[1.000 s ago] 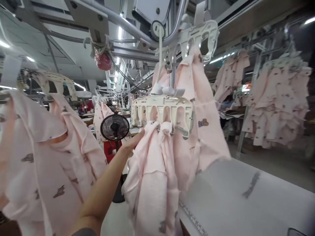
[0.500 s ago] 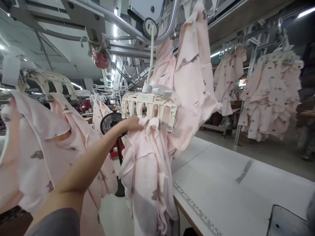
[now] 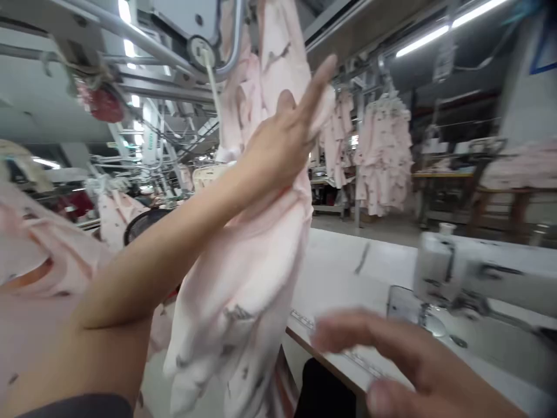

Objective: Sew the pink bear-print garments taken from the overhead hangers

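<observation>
A pale pink garment (image 3: 261, 249) with small dark printed motifs hangs in front of me. My left hand (image 3: 278, 139) is at its upper part, back towards me, one finger or thumb stretched upward. The other fingers appear closed on the cloth, though they are partly hidden. Behind my forearm, a cream clamp hanger (image 3: 206, 175) shows only in part. My right hand (image 3: 404, 360), blurred by motion, is low on the right above the table edge. Its fingers are apart with nothing between them.
A white worktable (image 3: 331, 273) with a ruler strip along its edge (image 3: 361, 363) lies to the right. A sewing machine (image 3: 478, 273) stands on it, a phone-like slab (image 3: 401, 303) beside it. More pink garments (image 3: 385, 151) hang behind; others (image 3: 39, 249) hang left. A black fan (image 3: 143, 223) stands behind my arm.
My view has turned right, bringing in the sewing machine. My left hand has moved up and right from the garment top at the clamp hanger. My right hand has come into view.
</observation>
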Available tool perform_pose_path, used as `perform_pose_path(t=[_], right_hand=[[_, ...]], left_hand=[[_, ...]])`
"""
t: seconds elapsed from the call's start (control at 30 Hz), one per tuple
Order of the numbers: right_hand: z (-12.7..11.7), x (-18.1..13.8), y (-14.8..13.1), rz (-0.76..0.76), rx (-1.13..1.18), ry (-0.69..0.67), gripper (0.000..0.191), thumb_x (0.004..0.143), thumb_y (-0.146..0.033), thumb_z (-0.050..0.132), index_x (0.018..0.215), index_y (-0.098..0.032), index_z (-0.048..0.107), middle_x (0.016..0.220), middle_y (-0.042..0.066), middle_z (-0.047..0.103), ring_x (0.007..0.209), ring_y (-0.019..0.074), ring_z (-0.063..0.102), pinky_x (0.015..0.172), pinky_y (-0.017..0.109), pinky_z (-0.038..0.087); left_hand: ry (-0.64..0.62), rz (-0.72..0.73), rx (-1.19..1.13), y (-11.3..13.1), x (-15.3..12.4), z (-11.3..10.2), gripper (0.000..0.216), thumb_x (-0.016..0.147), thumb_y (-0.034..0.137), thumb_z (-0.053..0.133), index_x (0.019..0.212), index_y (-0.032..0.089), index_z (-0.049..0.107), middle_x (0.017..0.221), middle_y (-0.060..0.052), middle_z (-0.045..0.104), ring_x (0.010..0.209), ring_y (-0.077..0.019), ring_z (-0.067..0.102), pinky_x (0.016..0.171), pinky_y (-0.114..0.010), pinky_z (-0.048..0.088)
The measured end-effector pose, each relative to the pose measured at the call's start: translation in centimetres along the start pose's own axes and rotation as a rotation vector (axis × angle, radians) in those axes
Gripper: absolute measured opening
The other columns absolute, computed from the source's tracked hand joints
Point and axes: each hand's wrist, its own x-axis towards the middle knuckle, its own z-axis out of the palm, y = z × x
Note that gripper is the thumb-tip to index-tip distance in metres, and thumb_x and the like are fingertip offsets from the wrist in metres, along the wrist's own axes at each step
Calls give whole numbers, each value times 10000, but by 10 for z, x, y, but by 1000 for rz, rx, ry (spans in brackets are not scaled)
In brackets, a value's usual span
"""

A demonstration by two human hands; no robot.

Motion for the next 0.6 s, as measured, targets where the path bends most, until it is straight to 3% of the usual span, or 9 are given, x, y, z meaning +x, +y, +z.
perform_pose_path(t=[0.07, 0.17, 0.23, 0.3, 0.37, 0.43, 0.47, 0.53, 0.6], right_hand=[[-7, 30, -25, -57, 225, 148, 521, 789, -649, 553, 1178, -302, 554, 1063, 62, 647, 916, 252, 638, 778, 373, 545], [-16, 60, -24, -24, 202, 382, 454, 808, -614, 552, 1052, -231, 552, 997, 62, 631, 902, 223, 610, 794, 362, 514], [-23, 61, -8, 52, 181, 453, 387, 772, -536, 641, 969, -216, 548, 957, 49, 624, 915, 222, 592, 808, 364, 496], [-32, 49, 10, 139, 287, 423, 364, 740, -487, 692, 918, -205, 547, 903, 35, 621, 853, 207, 596, 754, 335, 495], [-42, 26, 25, 235, 450, 329, 390, 729, -525, 687, 880, -190, 553, 834, 32, 617, 735, 184, 590, 658, 295, 481], [-49, 0, 41, 325, 546, 269, 458, 724, -610, 642, 860, -181, 559, 785, 35, 611, 655, 175, 566, 592, 281, 452], [-50, -14, 49, 370, 541, 278, 472, 733, -636, 610, 843, -180, 557, 764, 33, 604, 638, 174, 554, 575, 278, 437], [-45, -37, 68, 454, 387, 370, 419, 775, -602, 571, 784, -184, 541, 724, 15, 577, 635, 168, 528, 571, 265, 408], [-34, -55, 88, 533, 87, 509, 331, 831, -508, 536, 725, -196, 510, 682, -11, 543, 641, 159, 500, 579, 250, 377]], left_hand=[[-125, 142, 24, 16, 1, 28, 408, 885, 334, 287, 1105, 128, 561, 1137, -14, 523, 1161, -312, 516, 867, -441, 448], [-236, 254, 12, 33, -8, 52, 439, 896, 328, 227, 1094, 128, 564, 1151, -13, 505, 1135, -303, 534, 869, -464, 438], [-289, 252, -26, 36, -19, 53, 344, 873, 329, 402, 1108, 138, 565, 1146, -30, 520, 1108, -306, 550, 879, -465, 446], [-344, 235, -65, 28, -34, 50, 417, 770, 322, 620, 1157, 181, 555, 1135, -43, 547, 1057, -312, 571, 880, -472, 462], [-377, 192, -51, 6, -60, 51, 634, 666, 330, 742, 1247, 250, 503, 1143, -62, 565, 934, -295, 609, 808, -454, 504], [-419, 108, 55, -28, -99, 65, 806, 639, 373, 765, 1348, 318, 386, 1164, -93, 568, 726, -236, 620, 640, -389, 527], [-512, 63, 137, -47, -124, 76, 888, 643, 394, 760, 1398, 338, 297, 1154, -105, 570, 615, -197, 602, 562, -354, 511], [-735, 32, 330, -85, -177, 102, 865, 709, 380, 703, 1432, 329, 230, 1148, -102, 568, 571, -167, 601, 549, -313, 490], [-957, 27, 499, -113, -218, 123, 787, 772, 390, 632, 1440, 300, 227, 1166, -104, 563, 604, -188, 632, 542, -310, 485]])
